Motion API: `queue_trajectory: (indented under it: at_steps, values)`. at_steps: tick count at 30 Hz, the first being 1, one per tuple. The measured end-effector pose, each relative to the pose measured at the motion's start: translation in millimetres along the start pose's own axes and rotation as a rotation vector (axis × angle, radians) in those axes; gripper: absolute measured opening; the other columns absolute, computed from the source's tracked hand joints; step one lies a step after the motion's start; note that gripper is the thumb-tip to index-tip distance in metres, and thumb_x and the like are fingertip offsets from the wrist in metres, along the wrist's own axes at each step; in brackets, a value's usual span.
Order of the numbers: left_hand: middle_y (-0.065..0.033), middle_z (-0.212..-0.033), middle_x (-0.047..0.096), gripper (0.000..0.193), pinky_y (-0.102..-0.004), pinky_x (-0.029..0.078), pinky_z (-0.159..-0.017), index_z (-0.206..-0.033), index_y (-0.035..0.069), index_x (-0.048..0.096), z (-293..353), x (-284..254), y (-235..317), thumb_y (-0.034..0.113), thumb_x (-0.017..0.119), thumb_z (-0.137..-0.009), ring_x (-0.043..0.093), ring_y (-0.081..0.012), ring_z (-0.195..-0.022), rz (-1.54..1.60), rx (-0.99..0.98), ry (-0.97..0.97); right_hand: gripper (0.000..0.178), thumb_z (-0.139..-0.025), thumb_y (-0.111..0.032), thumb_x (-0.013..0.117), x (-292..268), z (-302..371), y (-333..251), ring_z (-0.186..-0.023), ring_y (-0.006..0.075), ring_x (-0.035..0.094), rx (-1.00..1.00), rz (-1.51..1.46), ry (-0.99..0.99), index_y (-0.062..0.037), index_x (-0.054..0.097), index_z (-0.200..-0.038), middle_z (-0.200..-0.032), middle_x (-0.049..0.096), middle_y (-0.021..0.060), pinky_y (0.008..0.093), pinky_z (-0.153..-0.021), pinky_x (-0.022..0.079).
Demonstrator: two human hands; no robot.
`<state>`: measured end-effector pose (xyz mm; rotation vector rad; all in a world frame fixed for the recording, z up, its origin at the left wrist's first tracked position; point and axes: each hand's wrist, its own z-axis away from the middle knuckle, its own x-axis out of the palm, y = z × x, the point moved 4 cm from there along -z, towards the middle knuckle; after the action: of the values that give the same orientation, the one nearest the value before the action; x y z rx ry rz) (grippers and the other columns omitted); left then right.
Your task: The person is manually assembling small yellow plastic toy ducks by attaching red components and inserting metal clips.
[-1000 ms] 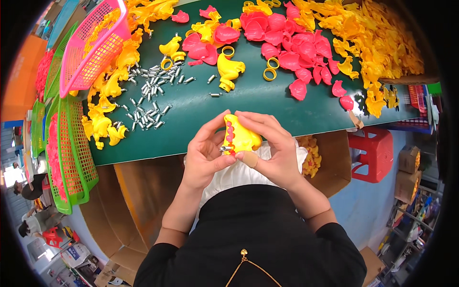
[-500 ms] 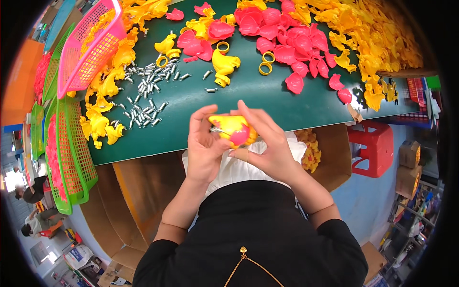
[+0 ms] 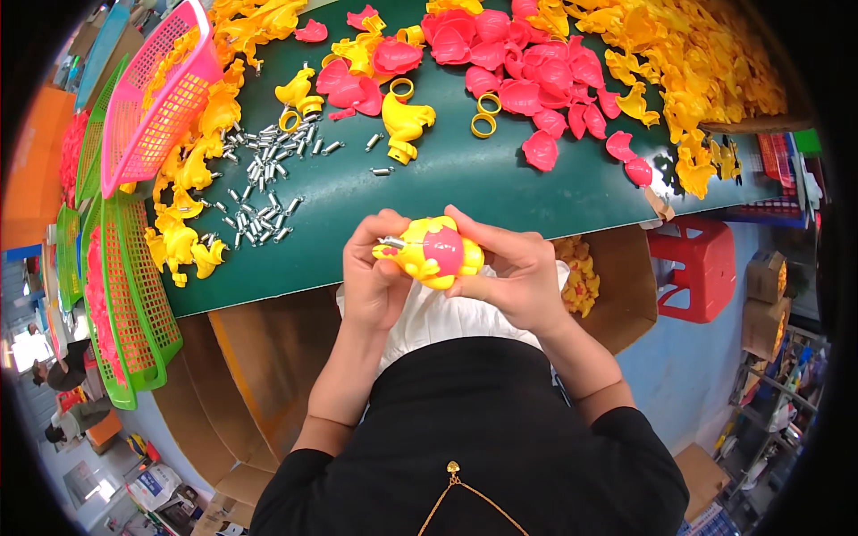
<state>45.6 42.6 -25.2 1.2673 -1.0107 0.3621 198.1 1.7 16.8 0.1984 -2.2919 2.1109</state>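
Note:
Between both hands, over the near edge of the table, is a small yellow plastic toy figure (image 3: 446,257) with a glossy pink patch facing up. My left hand (image 3: 369,277) is closed on the toy's narrow left end, where a silvery metal spring (image 3: 391,242) sticks out by the fingertips. Round the toy's wider right end, the thumb and fingers of my right hand (image 3: 518,279) are pinched. Beyond the hands lie a yellow bird-shaped part (image 3: 404,123), two loose springs and several yellow rings (image 3: 483,125).
Across the green table (image 3: 357,210) are a pile of springs (image 3: 268,170), pink shell pieces (image 3: 547,76) and a heap of yellow parts (image 3: 706,71). Baskets, one pink (image 3: 170,107) and others green, stand left. Cardboard boxes (image 3: 617,290) and a red stool (image 3: 693,268) are below.
The toy has turned so its pink patch faces up and its spring shows more plainly. My right fingers have come down closer around its right end. The whole view has shifted slightly.

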Motion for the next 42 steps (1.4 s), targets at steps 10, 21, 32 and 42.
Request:
queue_trajectory:
  at_steps: [10,21,32,42]
  values:
    - [-0.0086,-0.092,0.063,0.031,-0.0271,0.05,-0.077,-0.107,0.0,0.067,-24,34,25,0.007,0.076,-0.078,0.06,-0.0135,-0.083,-0.943,0.238,-0.147,0.08,-0.07,-0.001,0.082,-23,-2,-13,-0.114,0.0195,0.057,-0.056,0.16,0.023,0.0016,0.042,-0.139,-0.131,0.054,0.0152,0.0325,-0.098,0.046]
    - [-0.003,-0.109,0.053,0.028,-0.0416,0.034,-0.087,-0.091,0.01,0.066,-93,70,-13,0.024,0.078,-0.069,0.043,-0.0276,-0.106,-2.134,0.425,-0.022,0.059,-0.075,0.003,0.076,-74,-14,-8,-0.108,0.0206,0.059,-0.153,-0.191,0.413,-0.0002,0.045,-0.125,-0.13,0.054,0.0188,0.0328,-0.095,0.049]
    - [-0.0017,-0.116,0.055,0.042,-0.0439,0.031,-0.095,-0.107,0.011,0.065,-35,49,15,0.015,0.077,-0.068,0.043,-0.0291,-0.111,-1.986,0.283,0.059,0.039,-0.08,-0.015,0.075,-54,-34,-11,-0.099,0.0166,0.061,-0.011,0.495,0.172,-0.0009,0.06,-0.114,-0.109,0.065,0.0097,0.0299,-0.086,0.048]
    - [-0.0067,-0.1,0.063,0.012,-0.0222,0.047,-0.073,-0.1,0.0,0.065,-52,25,11,0.001,0.065,-0.088,0.061,-0.0107,-0.082,-0.955,0.167,0.007,0.041,-0.078,-0.013,0.076,-30,-45,-13,-0.101,0.0284,0.062,-0.24,0.767,0.045,-0.0028,0.058,-0.113,-0.113,0.062,0.0134,0.0342,-0.087,0.048]
